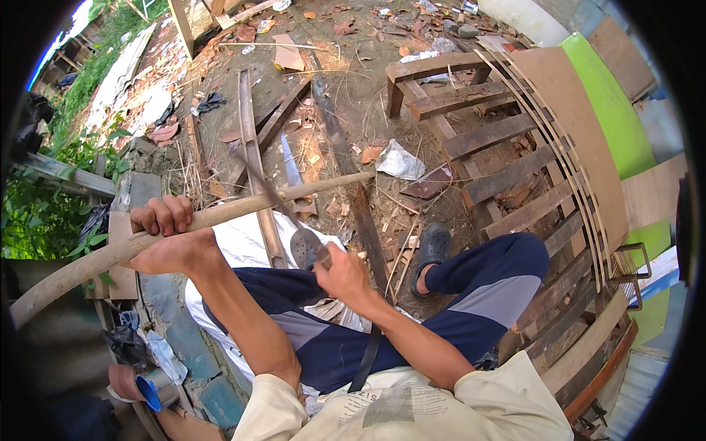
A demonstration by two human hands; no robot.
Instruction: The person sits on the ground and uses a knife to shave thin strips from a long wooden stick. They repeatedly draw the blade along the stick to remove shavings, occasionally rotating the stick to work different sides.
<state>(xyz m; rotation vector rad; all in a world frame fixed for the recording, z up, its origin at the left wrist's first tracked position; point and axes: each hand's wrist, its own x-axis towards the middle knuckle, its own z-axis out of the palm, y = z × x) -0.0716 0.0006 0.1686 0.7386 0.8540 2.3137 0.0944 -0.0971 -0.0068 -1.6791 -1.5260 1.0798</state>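
My left hand (170, 246) is wrapped round a long, pale, peeled wooden pole (254, 206). The pole slants from the lower left up to a narrower end near the middle of the view. In my right hand (346, 281), the fingers are closed round the short handle of a long knife (271, 189). Its slim dark blade points up and to the left, crossing the pole's line; blur hides whether it touches the wood. White cloth (239, 246) lies beneath the pole, beside my legs.
At the right stands a slatted wooden frame (500, 140) with thin bent strips (570, 151) along it. A split bamboo length (252, 147), a silvery saw-like blade (290, 158), a dark plank (342, 158) and a crumpled white bag (399, 160) lie ahead. Stone blocks (187, 342) edge the left.
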